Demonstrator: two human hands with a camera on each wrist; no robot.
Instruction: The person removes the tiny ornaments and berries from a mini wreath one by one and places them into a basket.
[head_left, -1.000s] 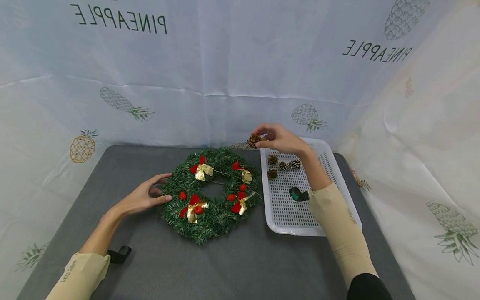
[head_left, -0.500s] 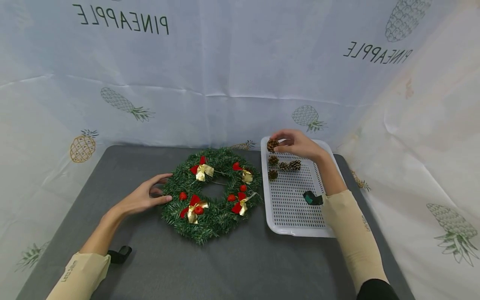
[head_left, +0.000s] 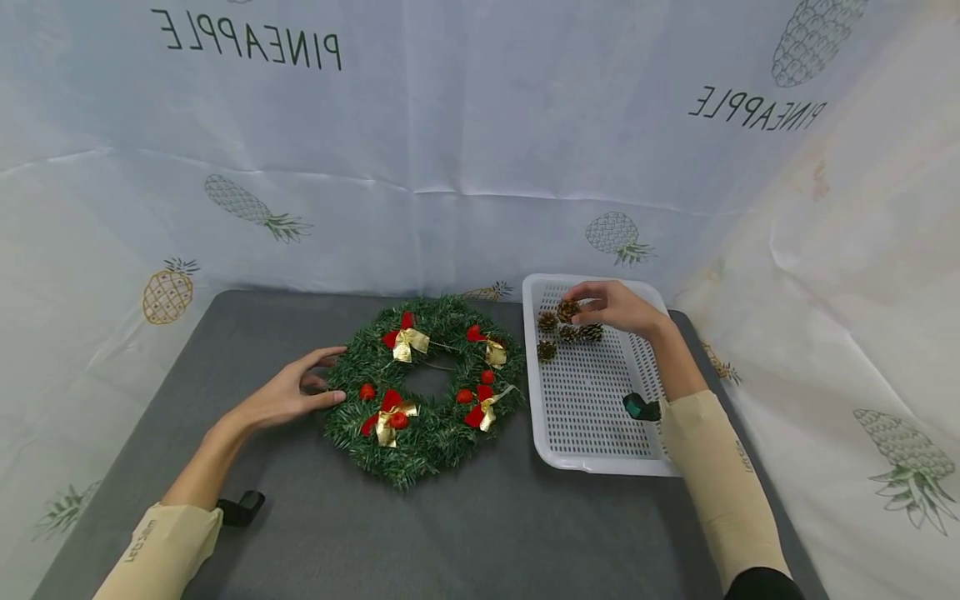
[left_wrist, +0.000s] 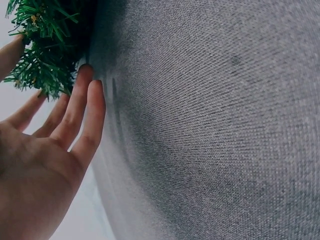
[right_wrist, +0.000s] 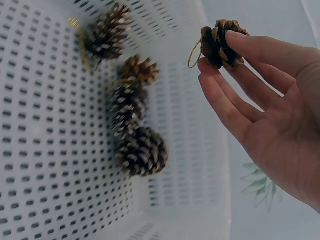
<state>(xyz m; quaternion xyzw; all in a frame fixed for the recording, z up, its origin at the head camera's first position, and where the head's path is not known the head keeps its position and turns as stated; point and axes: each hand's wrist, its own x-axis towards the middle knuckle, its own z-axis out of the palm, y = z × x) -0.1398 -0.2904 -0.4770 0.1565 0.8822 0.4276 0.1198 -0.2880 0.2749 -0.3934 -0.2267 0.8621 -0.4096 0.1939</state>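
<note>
From the head view, I see the left hand (head_left: 285, 396) with its fingers loosely extended, thumb and fingertips at the near edge of the green wreath (head_left: 442, 437), which lies just to its right with red and gold bows (head_left: 408, 343); the right hand (head_left: 618, 308) pinches a pine cone (head_left: 567, 311) over the white tray (head_left: 588, 417), with other pine cones (head_left: 546, 351) just beyond its fingertips; past both hands the curtain (head_left: 480, 108) reads "PINEAPPLE" twice, in mirrored letters; the left sleeve (head_left: 153, 546), behind its hand, carries small lettering that I cannot read surely.

From the left wrist, the palm is spread, the thumb against the needles, the fingers reaching toward the wreath's lower side.

From the right wrist, thumb and fingers grip the pine cone, a gold loop (right_wrist: 194, 54) hanging beside the fingertips; four more pine cones rest in the tray beyond them.
</note>
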